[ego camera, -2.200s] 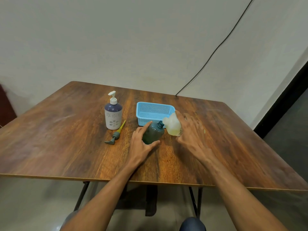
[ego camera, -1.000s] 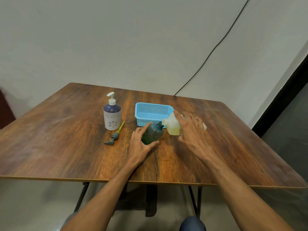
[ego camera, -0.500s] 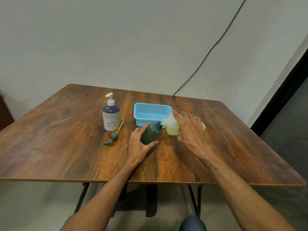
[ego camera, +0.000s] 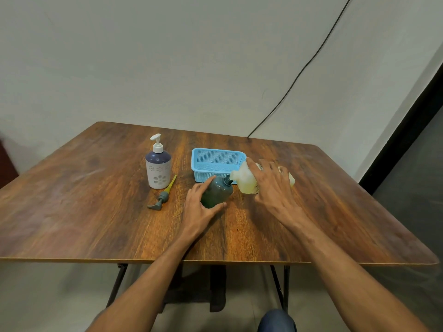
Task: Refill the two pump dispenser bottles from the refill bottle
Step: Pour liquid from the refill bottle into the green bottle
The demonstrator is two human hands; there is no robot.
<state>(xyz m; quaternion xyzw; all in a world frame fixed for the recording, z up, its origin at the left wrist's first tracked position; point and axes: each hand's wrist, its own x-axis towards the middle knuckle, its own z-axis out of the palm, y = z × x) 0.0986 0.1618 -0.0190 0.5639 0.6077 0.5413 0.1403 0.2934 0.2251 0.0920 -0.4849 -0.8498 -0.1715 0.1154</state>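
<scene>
Head cam, my read:

- Left hand (ego camera: 200, 207) grips the dark green dispenser bottle (ego camera: 217, 192). Index finger runs up its far-left side, thumb hooks under the near side. The bottle sits mid-table just in front of the basket, pump off, with its neck leaning to the right. I can't tell if the base is flat on the wood.
- Right hand (ego camera: 273, 185) grasps the refill bottle (ego camera: 244, 180) from above, fingers wrapped over the body. The bottle is tipped nearly on its side, off the table. It is translucent with pale yellow liquid inside. Its mouth points left and meets the green bottle's neck. I can't make out any stream at the joint because it's too small.
- Loose pump head (ego camera: 163, 196), grey with a yellow dip tube, lies flat on the table (ego camera: 96, 212). It is left of the green bottle, and the tube tip is by the base of the other dispenser.
- Second pump dispenser (ego camera: 158, 168) has a white body with flower cut-outs, a purple shoulder and a white pump fitted. It stands upright on the left, well apart from both hands.
- Blue mesh basket (ego camera: 215, 161) sits behind the green bottle. The refill bottle's shoulder overlaps its right front corner in view, and I can't say whether they touch.
- A black cable (ego camera: 299, 73) runs down the wall to the table's far edge.
</scene>
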